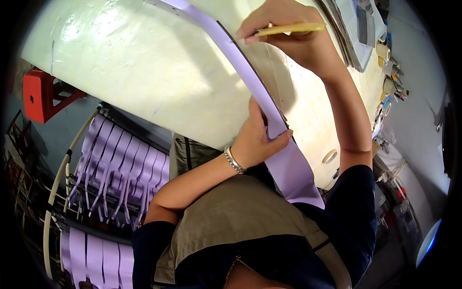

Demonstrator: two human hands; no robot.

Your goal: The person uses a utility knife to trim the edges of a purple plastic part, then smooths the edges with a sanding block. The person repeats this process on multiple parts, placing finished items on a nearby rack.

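The left hand (pixel 255 140) is pinching the lilac strip (pixel 239 60), ideally keeping it steady, while the right hand (pixel 301 45) is gripping a yellow tool (pixel 296 29).

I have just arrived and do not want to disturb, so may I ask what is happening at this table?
The person's left hand grips a long lilac strip over the pale table. The right hand holds a slim yellow tool near the strip's dark edge; contact is unclear. More lilac strips hang on a rack at left.
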